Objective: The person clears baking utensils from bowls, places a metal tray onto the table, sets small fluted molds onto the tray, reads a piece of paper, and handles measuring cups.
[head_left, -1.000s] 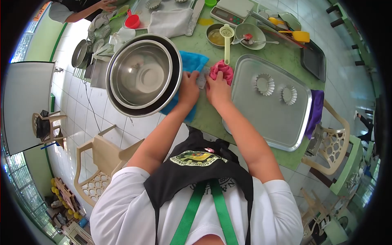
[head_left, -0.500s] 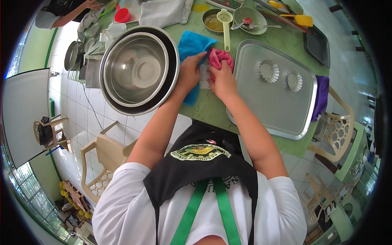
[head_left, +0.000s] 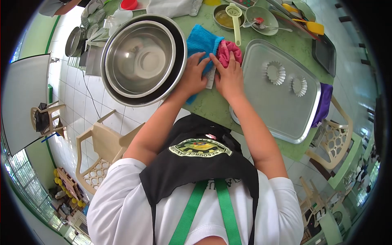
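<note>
My left hand (head_left: 194, 76) lies with spread fingers on a blue cloth (head_left: 203, 41), just right of nested steel bowls (head_left: 141, 61). My right hand (head_left: 229, 76), fingers apart, rests against a crumpled pink cloth (head_left: 229, 51), its index finger reaching toward the blue cloth. Between the two hands, a pale printed slip (head_left: 210, 78) shows on the green table (head_left: 212, 102), partly covered. Close to the right hand stands a large metal tray (head_left: 281, 110) holding two fluted tins (head_left: 275, 73).
Beyond the cloths are a small pan (head_left: 223, 18) with a pale green strainer (head_left: 236, 24) and a bowl (head_left: 271, 25) with a spoon. A purple cloth (head_left: 323, 104) hangs at the right edge. Another person's arm (head_left: 67, 7) shows at the top left.
The view has shifted. My right hand has opened from its hold on the pink cloth and moved its index finger toward the blue cloth. My left fingers have spread on the blue cloth.
</note>
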`<state>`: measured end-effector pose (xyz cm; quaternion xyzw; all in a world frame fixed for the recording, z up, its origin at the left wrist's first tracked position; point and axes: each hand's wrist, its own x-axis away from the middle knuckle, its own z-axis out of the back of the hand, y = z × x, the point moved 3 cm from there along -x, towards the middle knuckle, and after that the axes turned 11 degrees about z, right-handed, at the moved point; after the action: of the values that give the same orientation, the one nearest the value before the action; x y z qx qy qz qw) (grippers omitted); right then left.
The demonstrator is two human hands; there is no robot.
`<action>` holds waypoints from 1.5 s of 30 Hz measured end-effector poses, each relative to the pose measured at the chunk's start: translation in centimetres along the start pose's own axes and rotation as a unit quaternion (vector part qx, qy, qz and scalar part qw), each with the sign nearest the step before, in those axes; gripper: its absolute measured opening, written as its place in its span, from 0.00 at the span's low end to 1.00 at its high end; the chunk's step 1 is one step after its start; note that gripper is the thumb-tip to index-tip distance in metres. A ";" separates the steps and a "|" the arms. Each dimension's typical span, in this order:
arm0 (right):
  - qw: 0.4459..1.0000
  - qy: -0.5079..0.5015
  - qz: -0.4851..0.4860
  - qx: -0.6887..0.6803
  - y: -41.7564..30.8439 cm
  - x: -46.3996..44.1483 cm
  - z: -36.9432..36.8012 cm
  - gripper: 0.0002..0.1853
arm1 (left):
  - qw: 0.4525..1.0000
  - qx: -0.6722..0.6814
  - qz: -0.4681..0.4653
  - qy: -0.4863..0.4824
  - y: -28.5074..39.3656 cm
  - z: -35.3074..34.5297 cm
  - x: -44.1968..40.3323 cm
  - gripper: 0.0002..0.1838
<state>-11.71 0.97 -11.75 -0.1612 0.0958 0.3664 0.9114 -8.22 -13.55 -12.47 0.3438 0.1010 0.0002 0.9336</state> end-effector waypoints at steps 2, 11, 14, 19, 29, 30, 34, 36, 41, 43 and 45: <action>1.000 0.020 -0.003 -0.011 0.2 0.6 -0.5 0.35 | 0.993 0.004 0.112 -0.039 -0.3 0.0 0.7 0.28; 0.999 -0.039 -0.026 -0.026 0.0 1.4 -1.2 0.34 | 0.993 0.093 0.066 -0.032 -3.2 -0.6 1.9 0.20; 0.998 -0.061 -0.014 0.011 0.2 1.6 -1.8 0.34 | 0.991 0.087 0.081 -0.056 -2.0 0.4 2.2 0.21; 0.996 -0.065 -0.024 -0.051 0.2 1.7 -1.0 0.36 | 0.991 0.082 0.070 -0.083 -2.4 0.4 2.6 0.22; 0.988 0.013 0.110 -0.110 -1.6 3.1 0.8 0.27 | 0.994 0.048 0.068 -0.066 -3.0 0.7 3.8 0.23; 0.988 0.013 0.110 -0.110 -1.6 3.4 0.6 0.27 | 0.994 0.047 0.068 -0.066 -3.0 0.7 3.8 0.23; 0.981 -0.039 0.129 -0.142 -1.9 4.6 -1.0 0.23 | 0.994 0.061 0.066 -0.059 -2.9 0.8 3.6 0.23; 0.982 -0.019 0.130 -0.135 -2.1 4.8 -1.2 0.22 | 0.996 0.045 0.059 -0.046 -2.6 1.1 3.7 0.23; 0.982 -0.008 0.135 -0.135 -2.1 4.9 -1.2 0.20 | 0.995 -0.036 0.077 -0.043 -2.5 1.3 4.5 0.18; 0.983 0.016 0.109 -0.146 -2.4 5.0 -0.7 0.19 | 0.994 -0.049 0.087 -0.042 -2.3 1.5 4.8 0.17; 0.984 0.038 0.083 -0.155 -2.8 4.6 -0.3 0.19 | 0.993 -0.060 0.097 -0.041 -2.1 1.5 5.1 0.17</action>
<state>-6.48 1.96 -12.74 -0.3058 0.0859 0.4451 0.8373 -3.08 -15.75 -13.68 0.2950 0.0287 0.0824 0.9515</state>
